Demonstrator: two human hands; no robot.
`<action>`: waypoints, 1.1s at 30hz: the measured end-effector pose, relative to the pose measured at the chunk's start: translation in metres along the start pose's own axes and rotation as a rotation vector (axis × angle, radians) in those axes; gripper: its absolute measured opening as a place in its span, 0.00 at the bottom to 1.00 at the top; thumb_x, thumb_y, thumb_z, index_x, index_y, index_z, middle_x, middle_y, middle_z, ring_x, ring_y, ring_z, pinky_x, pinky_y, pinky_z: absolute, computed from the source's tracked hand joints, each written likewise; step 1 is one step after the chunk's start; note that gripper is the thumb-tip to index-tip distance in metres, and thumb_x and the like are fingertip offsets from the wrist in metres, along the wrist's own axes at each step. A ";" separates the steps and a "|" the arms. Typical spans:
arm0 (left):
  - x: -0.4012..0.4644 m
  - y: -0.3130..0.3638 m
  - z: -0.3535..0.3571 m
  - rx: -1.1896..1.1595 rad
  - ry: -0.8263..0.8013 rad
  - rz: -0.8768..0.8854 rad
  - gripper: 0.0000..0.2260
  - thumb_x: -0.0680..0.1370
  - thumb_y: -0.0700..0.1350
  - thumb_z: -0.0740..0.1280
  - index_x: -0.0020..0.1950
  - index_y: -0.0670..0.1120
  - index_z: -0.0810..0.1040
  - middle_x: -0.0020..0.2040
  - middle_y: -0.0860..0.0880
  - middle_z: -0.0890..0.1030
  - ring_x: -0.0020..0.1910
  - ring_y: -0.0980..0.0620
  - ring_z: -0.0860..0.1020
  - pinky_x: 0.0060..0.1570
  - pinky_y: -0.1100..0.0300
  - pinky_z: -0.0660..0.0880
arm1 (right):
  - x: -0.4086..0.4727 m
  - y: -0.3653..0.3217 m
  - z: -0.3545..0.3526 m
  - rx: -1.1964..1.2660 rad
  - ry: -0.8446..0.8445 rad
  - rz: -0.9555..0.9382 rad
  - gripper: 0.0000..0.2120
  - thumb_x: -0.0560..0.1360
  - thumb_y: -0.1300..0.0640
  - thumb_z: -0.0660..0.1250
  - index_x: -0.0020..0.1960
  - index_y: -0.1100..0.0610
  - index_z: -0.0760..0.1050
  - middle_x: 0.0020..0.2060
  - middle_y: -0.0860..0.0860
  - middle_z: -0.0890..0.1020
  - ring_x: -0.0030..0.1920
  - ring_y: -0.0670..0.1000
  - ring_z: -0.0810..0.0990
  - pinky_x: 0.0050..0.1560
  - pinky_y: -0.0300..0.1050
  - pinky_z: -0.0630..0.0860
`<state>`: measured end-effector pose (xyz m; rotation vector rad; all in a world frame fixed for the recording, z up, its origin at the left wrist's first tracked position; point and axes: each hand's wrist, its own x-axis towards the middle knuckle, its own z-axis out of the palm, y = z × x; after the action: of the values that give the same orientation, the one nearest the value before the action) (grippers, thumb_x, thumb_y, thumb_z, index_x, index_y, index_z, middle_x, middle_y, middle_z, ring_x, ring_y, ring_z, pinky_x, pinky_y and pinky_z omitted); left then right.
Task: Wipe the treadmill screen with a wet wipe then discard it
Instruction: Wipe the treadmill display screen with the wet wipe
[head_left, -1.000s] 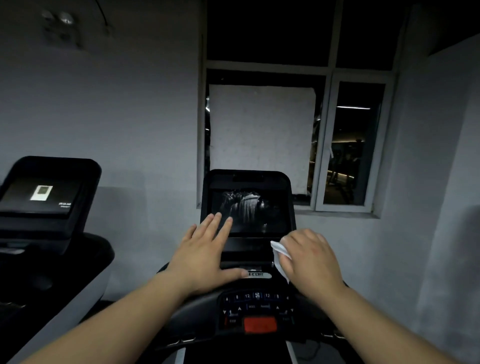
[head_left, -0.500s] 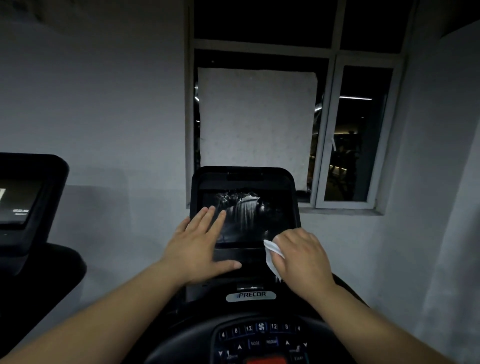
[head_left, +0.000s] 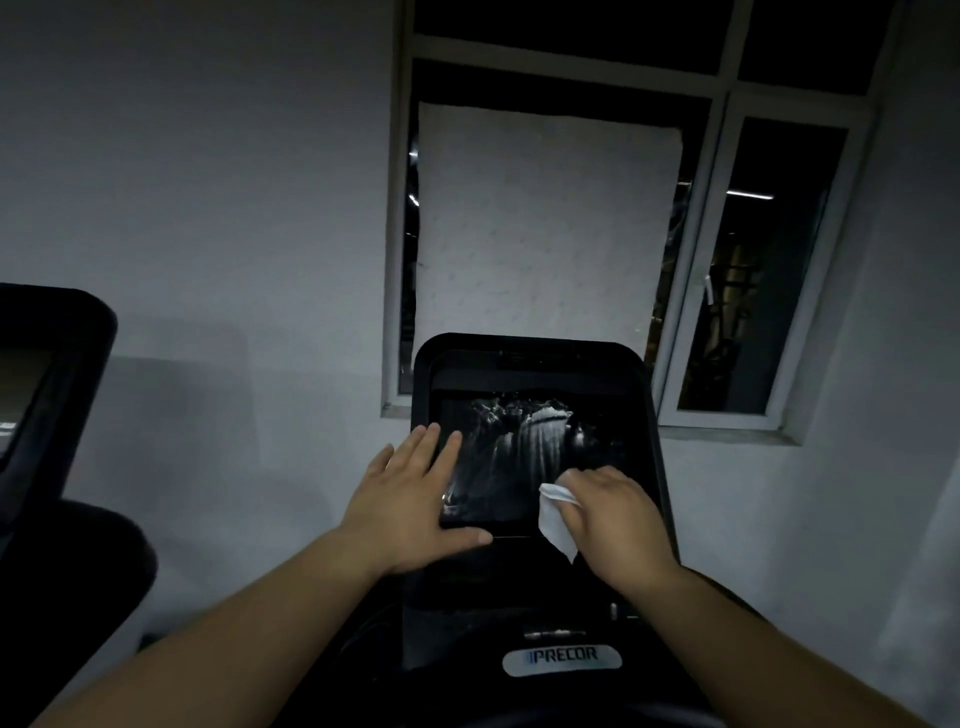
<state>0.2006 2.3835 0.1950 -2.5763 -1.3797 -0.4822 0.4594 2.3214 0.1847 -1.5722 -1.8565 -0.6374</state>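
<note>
The treadmill's dark screen (head_left: 524, 457) stands in front of me in a black console housing (head_left: 535, 348), with pale wet streaks across its middle. My right hand (head_left: 613, 519) holds a crumpled white wet wipe (head_left: 555, 514) against the screen's lower right corner. My left hand (head_left: 410, 499) lies flat with fingers spread on the screen's left edge, thumb along the lower bezel.
A second treadmill console (head_left: 47, 374) stands at the left. A grey wall and a window (head_left: 753, 260) partly covered by a white panel (head_left: 545, 223) are behind the console. A Precor badge (head_left: 562, 660) sits below the screen.
Both hands have moved up onto the screen; the right hand brought the wipe from below the screen onto its lower right corner. My view has tilted upward, hiding the button panel.
</note>
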 end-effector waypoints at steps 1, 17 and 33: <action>0.005 -0.007 0.004 0.002 -0.012 0.000 0.54 0.68 0.82 0.53 0.80 0.53 0.32 0.83 0.47 0.37 0.81 0.50 0.36 0.79 0.45 0.41 | 0.003 0.003 0.009 0.022 -0.012 0.034 0.11 0.77 0.53 0.68 0.38 0.53 0.73 0.30 0.46 0.76 0.35 0.49 0.73 0.32 0.46 0.65; 0.089 -0.057 0.073 -0.003 -0.097 -0.039 0.54 0.70 0.79 0.57 0.82 0.50 0.35 0.83 0.46 0.38 0.81 0.48 0.39 0.80 0.46 0.46 | 0.080 0.046 0.119 0.245 -0.255 0.348 0.10 0.81 0.48 0.64 0.44 0.50 0.67 0.33 0.47 0.74 0.37 0.55 0.77 0.36 0.51 0.72; 0.174 -0.067 0.125 0.063 -0.121 -0.151 0.52 0.72 0.78 0.55 0.81 0.49 0.35 0.82 0.49 0.37 0.81 0.52 0.38 0.79 0.52 0.43 | 0.193 0.115 0.213 0.114 0.309 0.039 0.08 0.75 0.58 0.69 0.53 0.53 0.84 0.45 0.52 0.87 0.49 0.57 0.85 0.50 0.52 0.76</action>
<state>0.2595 2.5932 0.1422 -2.4988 -1.6111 -0.3032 0.5219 2.6246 0.1730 -1.3486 -1.6006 -0.7012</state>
